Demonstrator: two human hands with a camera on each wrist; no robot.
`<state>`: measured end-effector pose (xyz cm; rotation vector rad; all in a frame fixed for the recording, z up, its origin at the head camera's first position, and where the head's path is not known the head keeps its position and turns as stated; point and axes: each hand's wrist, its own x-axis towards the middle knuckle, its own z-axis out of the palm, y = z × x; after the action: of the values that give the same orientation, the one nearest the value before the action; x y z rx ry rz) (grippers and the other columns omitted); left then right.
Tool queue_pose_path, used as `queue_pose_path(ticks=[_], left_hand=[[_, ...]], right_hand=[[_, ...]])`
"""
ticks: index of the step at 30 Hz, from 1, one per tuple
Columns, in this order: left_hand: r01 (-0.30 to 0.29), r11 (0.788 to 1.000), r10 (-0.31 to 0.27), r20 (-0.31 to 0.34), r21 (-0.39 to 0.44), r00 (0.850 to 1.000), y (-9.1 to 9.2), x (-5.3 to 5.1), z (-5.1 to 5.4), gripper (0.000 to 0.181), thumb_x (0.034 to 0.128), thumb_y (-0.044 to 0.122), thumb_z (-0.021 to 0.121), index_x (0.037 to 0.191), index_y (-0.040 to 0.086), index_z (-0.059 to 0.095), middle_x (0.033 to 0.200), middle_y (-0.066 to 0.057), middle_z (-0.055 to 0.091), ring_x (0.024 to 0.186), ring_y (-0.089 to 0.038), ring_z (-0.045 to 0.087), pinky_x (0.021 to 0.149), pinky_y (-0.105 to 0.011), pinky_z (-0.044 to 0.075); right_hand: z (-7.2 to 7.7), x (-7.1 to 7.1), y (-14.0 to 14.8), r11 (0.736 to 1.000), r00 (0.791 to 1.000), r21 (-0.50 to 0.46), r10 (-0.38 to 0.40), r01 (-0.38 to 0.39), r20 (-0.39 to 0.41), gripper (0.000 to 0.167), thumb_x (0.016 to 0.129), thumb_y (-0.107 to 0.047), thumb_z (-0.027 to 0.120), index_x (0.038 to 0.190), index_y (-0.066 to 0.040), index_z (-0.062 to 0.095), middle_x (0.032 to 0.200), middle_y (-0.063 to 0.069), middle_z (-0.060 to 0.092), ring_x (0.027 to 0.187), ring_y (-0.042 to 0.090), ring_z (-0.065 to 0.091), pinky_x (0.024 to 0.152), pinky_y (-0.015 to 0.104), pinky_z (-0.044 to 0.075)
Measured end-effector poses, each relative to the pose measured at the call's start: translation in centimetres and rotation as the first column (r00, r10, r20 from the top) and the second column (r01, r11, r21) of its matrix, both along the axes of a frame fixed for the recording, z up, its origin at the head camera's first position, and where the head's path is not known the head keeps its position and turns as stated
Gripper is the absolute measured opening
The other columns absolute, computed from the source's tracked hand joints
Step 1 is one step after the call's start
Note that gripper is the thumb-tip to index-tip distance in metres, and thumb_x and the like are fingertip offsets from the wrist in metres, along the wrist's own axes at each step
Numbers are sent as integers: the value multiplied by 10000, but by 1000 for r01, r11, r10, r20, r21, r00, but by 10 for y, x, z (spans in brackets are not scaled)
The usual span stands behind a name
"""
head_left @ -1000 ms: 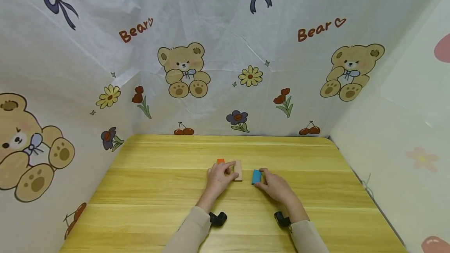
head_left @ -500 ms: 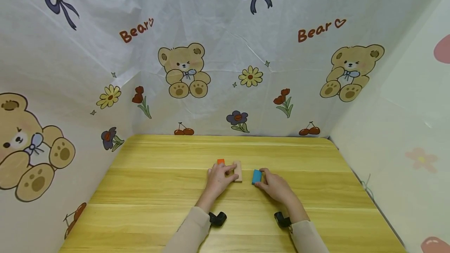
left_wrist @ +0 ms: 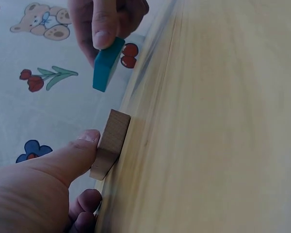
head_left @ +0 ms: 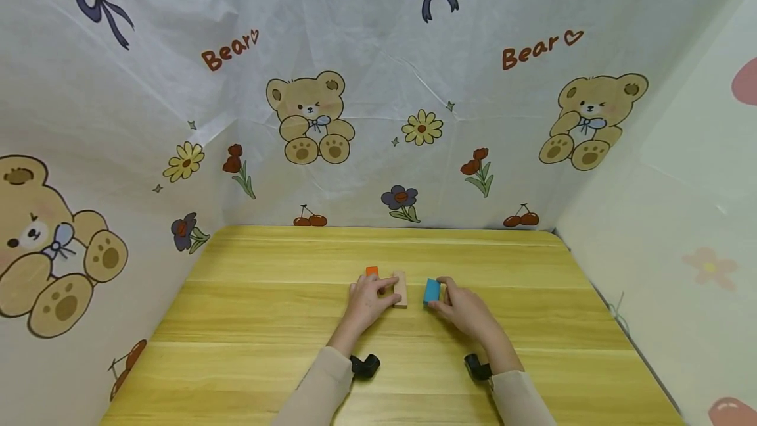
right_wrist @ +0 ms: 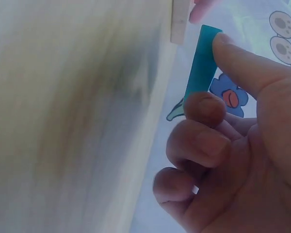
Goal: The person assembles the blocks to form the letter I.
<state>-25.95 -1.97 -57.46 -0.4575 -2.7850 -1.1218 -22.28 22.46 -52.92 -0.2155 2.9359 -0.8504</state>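
Observation:
My right hand (head_left: 470,313) pinches a blue block (head_left: 432,292) by its ends between thumb and fingers. In the left wrist view the blue block (left_wrist: 106,65) is held clear of the tabletop and tilted. Left of it, a plain wooden block (head_left: 401,291) lies lengthwise on the table. The thumb and index finger of my left hand (head_left: 367,304) hold its left side. The left wrist view shows the thumb on the wooden block (left_wrist: 112,141), while the index finger is hidden. An orange block (head_left: 372,271) pokes out behind the left hand, mostly covered.
The wood-grain table (head_left: 266,321) reaches back to a bear-print cloth (head_left: 367,196) hanging behind it. A pale wall stands along the right side. Black wrist cameras (head_left: 365,367) sit beside both forearms.
My right hand has raised the blue block slightly off the table and away from me. The left index finger shifted a little; the wooden and orange blocks stay about where they were.

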Motion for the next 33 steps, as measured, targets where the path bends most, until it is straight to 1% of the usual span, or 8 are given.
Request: queue_pose_path(ticks=[7,11,13,18,22,29,33], left_hand=[[-3,1000,3,4,2,1000,-1,1,2,444,920,399,828,1334,250,767,834,35,536,792,-144,358,782,-351,223],[-3,1000,3,-2,5,1000,-1,1,2,446,917,400,831,1330,242,770,830,35,539,790,-142,357,782,-350,223],[-2,1000,2,-16,-1,1000,-2,1,1,449,912,400,834,1325,235,773,828,32,542,787,-137,357,776,-345,226],[-5,1000,5,-24,-1,1000,-2,2,1,440,909,398,836,1313,235,779,833,36,556,790,-134,363,769,-337,226],[-6,1000,6,-14,7,1000,-1,2,2,431,916,397,831,1314,242,778,833,40,564,795,-137,373,776,-337,228],[-3,1000,3,-20,4,1000,-2,2,-1,440,910,390,838,1313,223,778,834,36,564,799,-126,376,771,-335,231],[1,1000,-1,-14,13,1000,-2,2,1,432,914,391,834,1308,222,780,840,34,576,794,-131,378,769,-336,233]], right_hand=[[8,1,-2,1000,1000,3,4,-4,-2,593,1012,-323,738,1501,-54,538,716,-24,562,576,122,475,550,255,369],[12,2,-3,1000,1000,-2,14,-14,-8,599,1008,-330,742,1504,-61,541,671,-33,547,548,111,451,537,251,357],[14,2,-3,1000,1000,-2,18,-18,-15,600,1006,-336,744,1503,-65,543,657,-38,536,541,103,433,535,248,344],[18,4,-5,999,998,-4,39,-39,-47,591,989,-344,765,1477,-70,573,656,-46,518,545,90,406,538,239,327],[21,6,-7,998,995,-11,56,-57,-80,585,955,-362,803,1434,-83,615,662,-55,500,549,80,400,540,234,322],[24,8,-10,996,988,-9,92,-94,-125,598,916,-404,836,1402,-113,644,635,-86,447,538,47,350,543,220,303],[27,10,-12,994,985,-32,102,-108,-141,587,910,-414,839,1385,-124,650,621,-91,427,532,43,328,540,221,298]])
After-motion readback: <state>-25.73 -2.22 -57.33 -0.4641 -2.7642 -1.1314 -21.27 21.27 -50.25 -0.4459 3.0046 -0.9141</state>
